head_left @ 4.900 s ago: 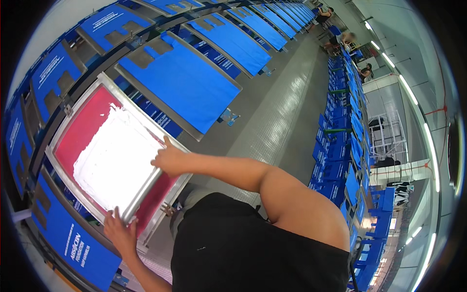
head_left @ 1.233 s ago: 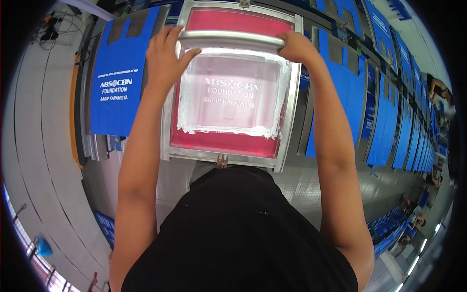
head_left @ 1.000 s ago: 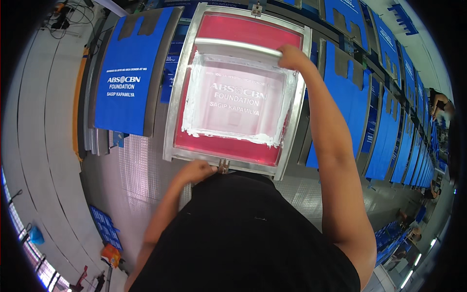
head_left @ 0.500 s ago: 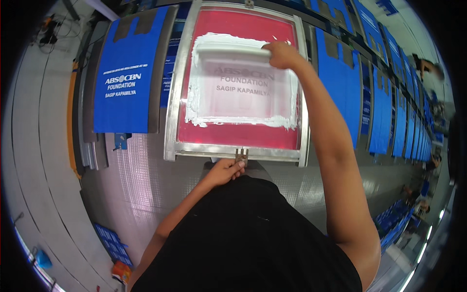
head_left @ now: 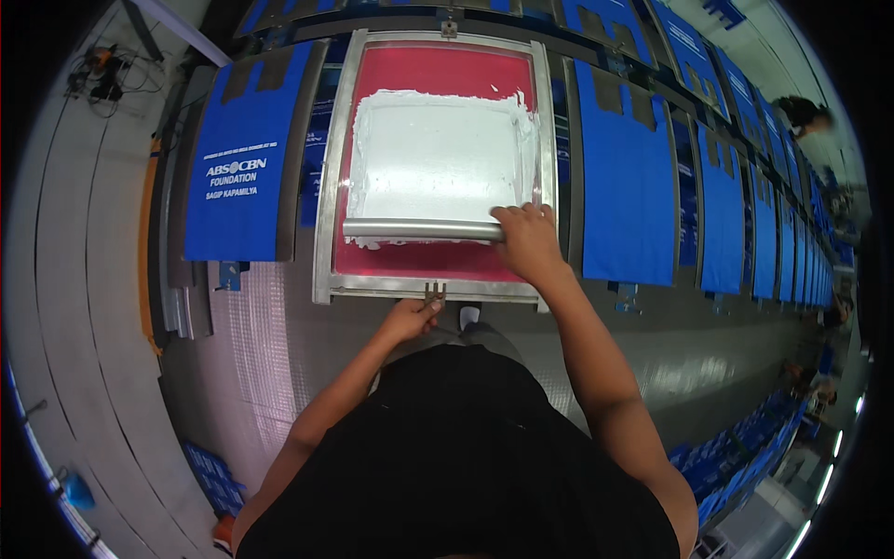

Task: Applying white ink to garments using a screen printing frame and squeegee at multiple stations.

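Observation:
A metal screen frame with red mesh lies in front of me, a thick square of white ink over its middle. My right hand is closed on the right end of a silver squeegee bar, lying across the lower part of the ink. My left hand is closed on the small metal clamp at the near middle of the frame.
Boards with printed blue fabric stand left; a long row of plain blue-covered boards runs right. Blue pieces are stacked at lower right. Other workers are at the far right. Cables lie on pale flooring at upper left.
Since half a second ago my right hand has drawn the bar down toward me, leaving an opaque white layer over the lettering. My left hand, earlier moved from the bar, stays at the clamp.

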Demonstrator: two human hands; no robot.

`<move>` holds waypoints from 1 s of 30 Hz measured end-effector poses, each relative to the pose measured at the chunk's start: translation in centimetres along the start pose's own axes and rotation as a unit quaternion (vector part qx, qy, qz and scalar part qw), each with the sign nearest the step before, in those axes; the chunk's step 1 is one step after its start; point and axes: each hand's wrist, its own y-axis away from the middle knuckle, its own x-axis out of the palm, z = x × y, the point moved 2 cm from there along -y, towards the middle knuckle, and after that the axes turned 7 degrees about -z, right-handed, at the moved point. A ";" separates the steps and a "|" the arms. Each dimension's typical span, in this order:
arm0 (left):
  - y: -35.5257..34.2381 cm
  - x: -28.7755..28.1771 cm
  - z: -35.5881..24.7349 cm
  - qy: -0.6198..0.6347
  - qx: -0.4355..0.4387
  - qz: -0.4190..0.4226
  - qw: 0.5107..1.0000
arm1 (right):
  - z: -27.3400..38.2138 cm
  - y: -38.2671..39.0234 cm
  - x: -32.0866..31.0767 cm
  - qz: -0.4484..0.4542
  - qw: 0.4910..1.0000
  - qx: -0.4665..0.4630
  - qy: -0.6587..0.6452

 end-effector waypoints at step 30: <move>-4.2 8.9 -14.3 0.097 0.275 -0.330 0.898 | -33.9 14.8 -6.9 -0.057 0.801 0.351 -0.482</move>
